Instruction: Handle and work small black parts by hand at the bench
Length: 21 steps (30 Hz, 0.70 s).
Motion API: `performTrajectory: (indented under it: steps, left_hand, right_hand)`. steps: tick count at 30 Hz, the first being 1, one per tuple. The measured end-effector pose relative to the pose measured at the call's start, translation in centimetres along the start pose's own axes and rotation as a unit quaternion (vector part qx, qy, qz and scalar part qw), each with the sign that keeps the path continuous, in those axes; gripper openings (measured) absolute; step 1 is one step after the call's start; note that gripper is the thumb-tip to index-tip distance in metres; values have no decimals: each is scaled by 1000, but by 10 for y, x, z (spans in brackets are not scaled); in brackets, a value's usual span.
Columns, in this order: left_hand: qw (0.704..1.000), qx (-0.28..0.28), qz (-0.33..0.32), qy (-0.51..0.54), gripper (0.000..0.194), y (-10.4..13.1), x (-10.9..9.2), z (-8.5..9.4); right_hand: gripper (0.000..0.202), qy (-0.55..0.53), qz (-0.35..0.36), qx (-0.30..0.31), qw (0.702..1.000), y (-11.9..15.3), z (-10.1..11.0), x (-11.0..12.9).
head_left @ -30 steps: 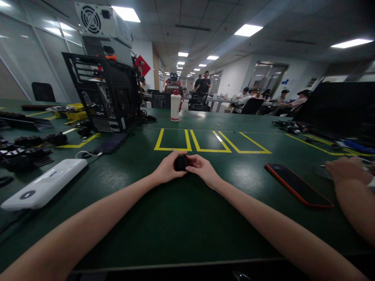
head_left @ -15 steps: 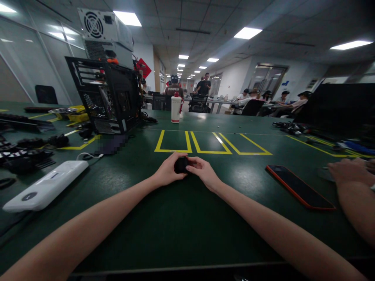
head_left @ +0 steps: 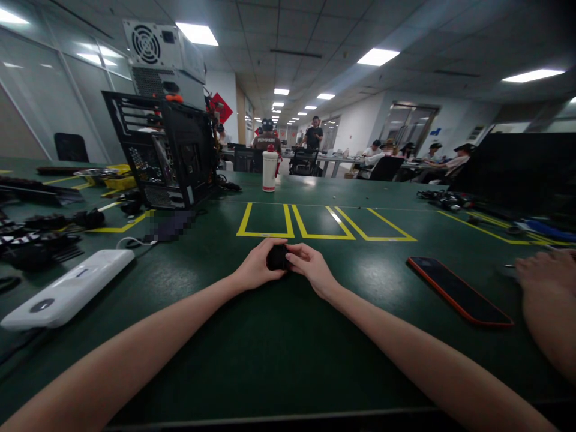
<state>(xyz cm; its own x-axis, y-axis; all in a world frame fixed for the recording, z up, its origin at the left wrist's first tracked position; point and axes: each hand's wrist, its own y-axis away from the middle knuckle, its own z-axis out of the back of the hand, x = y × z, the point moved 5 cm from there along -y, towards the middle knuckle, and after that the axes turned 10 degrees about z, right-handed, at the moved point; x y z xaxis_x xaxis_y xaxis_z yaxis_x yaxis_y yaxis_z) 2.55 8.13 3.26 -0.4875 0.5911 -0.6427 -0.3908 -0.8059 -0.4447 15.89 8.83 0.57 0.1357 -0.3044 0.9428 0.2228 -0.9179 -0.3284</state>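
Between my two hands is a small, round-looking black object point(head_left: 276, 258); its exact kind cannot be made out. My left hand point(head_left: 257, 264) wraps around its left side, thumb below and fingers over the top. From the other side my right hand point(head_left: 311, 267) pinches its right edge with thumb and fingertips. Both hands are low over the green table point(head_left: 279, 354), just on the near side of the yellow tape outlines point(head_left: 265, 234).
A phone with an orange edge point(head_left: 459, 292) lies to the right, near another person's hand point(head_left: 546, 273). On the left are a white power strip-like device point(head_left: 72, 288), an open black computer case point(head_left: 168, 153) and loose cables. A white bottle point(head_left: 269, 171) stands farther back.
Both hands keep their hold on the black object with hardly any movement. The view has shifted slightly, and the other person's hand at the right has moved a little to the right.
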Motion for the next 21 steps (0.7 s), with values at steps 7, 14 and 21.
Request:
performTrajectory:
  steps: [7,14,21]
  left_hand:
    - [1000,-1,-2,-1,59,0,1,0]
    - [1000,-2,-2,-2,58,0,0,1]
    - [1000,-3,4,-1,59,0,-1,1]
  right_hand:
    - [31,7,12,19,1000,-2,1,-4]
    - [33,0,35,24,999,1,-1,2]
    - [32,21,8,-11,1000,-2,2,-5]
